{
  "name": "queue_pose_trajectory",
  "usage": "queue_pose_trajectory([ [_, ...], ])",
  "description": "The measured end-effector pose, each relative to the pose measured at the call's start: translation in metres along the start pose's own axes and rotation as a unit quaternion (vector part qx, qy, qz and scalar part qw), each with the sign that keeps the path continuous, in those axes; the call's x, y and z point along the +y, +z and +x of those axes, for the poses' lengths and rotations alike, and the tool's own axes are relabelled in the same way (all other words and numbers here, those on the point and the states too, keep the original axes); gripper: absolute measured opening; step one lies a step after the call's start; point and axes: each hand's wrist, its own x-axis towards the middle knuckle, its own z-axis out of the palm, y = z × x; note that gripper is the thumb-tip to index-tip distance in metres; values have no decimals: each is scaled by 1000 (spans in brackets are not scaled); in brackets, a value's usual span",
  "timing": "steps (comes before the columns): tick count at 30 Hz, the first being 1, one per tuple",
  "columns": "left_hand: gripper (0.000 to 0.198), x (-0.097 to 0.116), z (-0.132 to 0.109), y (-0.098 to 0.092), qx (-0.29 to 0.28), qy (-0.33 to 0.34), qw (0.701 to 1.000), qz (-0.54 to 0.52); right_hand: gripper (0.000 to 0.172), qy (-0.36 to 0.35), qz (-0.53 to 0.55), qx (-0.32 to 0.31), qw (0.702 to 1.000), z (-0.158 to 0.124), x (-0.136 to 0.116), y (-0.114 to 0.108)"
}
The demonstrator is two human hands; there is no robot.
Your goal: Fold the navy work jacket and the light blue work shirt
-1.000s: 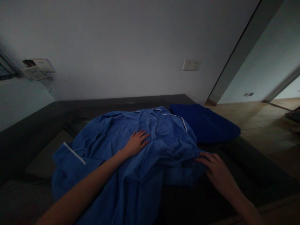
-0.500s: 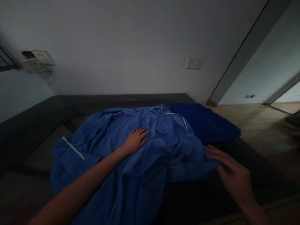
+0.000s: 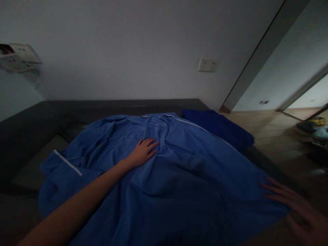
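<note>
A blue shirt (image 3: 184,171) with white piping is spread over a dark surface and covers most of the lower view. My left hand (image 3: 143,150) lies flat on its middle, fingers stretched out and slightly apart. At the lower right, my right hand (image 3: 299,205) grips the front edge of the shirt, fingers on top and thumb below; it is somewhat blurred. Between the two hands the cloth is pulled out wide. On the left, a sleeve end with a white band (image 3: 68,163) lies bunched. Behind the shirt sits a folded darker blue cloth (image 3: 220,130), partly covered by it.
A dark raised frame edge (image 3: 123,104) runs along the grey wall (image 3: 123,51) at the back. Wall sockets (image 3: 207,65) are above it, with more sockets (image 3: 23,56) at the left. Wooden floor (image 3: 263,128) and a blurred pile of things (image 3: 316,133) lie to the right.
My right hand has moved right and toward me, drawing the shirt's folded edge out flat. My left hand stays on the cloth. The view has turned slightly right.
</note>
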Motion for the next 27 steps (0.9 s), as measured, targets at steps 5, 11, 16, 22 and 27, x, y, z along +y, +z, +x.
queue_pose_trajectory([
  [5,45,1,0,0,1,-7,1000,2,40,-42,-32,-104,993,-15,24,19],
  [11,41,4,-1,-3,27,-2,1000,0,31,-39,-34,18,999,23,-18,22],
  [16,33,12,-6,-16,74,27,997,28,27,-154,12,-48,987,68,-100,76],
  [22,33,-15,-38,-70,122,-69,990,28,31,-248,53,-223,941,114,-178,121],
  [27,43,-84,-125,-110,61,-333,934,118,46,-266,58,-278,921,159,-216,165],
])
